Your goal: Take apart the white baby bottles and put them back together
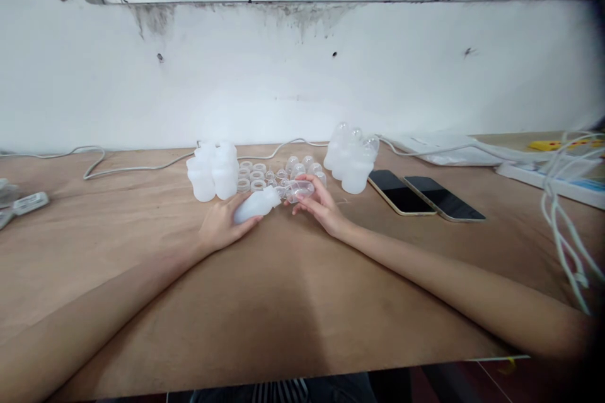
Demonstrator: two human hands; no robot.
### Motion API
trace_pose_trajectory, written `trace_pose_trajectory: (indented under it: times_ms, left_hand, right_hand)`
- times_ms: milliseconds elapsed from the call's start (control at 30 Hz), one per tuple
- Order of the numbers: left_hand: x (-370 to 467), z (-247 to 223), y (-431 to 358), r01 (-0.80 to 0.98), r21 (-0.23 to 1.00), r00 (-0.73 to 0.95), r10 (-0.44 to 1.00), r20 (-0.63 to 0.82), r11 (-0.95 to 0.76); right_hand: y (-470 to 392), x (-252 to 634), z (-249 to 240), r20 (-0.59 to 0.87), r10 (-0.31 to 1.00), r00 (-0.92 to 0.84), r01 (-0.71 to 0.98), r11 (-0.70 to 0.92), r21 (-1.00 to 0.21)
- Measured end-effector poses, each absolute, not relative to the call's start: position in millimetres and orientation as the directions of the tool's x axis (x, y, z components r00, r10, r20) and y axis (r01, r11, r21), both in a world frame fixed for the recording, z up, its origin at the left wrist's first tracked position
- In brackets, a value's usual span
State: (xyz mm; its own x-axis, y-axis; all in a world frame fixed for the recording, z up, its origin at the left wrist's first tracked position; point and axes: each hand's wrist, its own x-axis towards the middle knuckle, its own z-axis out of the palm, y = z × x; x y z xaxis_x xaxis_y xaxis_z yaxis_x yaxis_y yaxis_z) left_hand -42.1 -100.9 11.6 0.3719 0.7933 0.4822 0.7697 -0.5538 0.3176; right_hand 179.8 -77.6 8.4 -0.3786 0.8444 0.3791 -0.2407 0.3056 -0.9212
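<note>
My left hand point(225, 221) is wrapped round a milky white baby bottle point(258, 203), tilted so its neck points right. In my right hand point(322, 206) is a clear dome-shaped cap point(301, 189), held by the fingers with its open end toward the bottle's neck. Just behind my hands lie several white rings point(258, 175), several clear nipples point(280, 174) and more clear domed caps point(297, 169). A group of open white bottles point(213, 170) stands behind my left hand. Bottles topped with clear caps point(352, 160) stand behind my right hand.
Two dark-screened phones point(401, 192) lie right of the capped bottles. A power strip point(553, 181) and loose white cables point(562, 233) are at the far right. A thin cable point(137, 168) runs along the wall. White adapters point(31, 203) sit at the far left.
</note>
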Motion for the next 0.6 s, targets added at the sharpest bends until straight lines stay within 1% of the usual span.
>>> trace_pose_trajectory:
  times_ms: [333,467,600]
  left_hand:
    - [-42.3,10.8,-100.4,0.768,0.316,0.374,0.791,0.484,-0.556]
    - [-42.4,11.4,-101.5,0.762,0.301,0.387,0.776,0.498,-0.573]
    - [-43.3,10.9,-103.5,0.716,0.271,0.463,0.728,0.505,-0.643]
  right_hand:
    - [-76.4,180.0,7.1,0.384,0.845,-0.373,-0.203,0.329,-0.922]
    - [-77.6,180.0,7.9,0.414,0.828,-0.377,-0.102,0.407,-0.908]
    - [-80.5,178.5,10.3,0.453,0.762,-0.463,-0.024,0.5,-0.865]
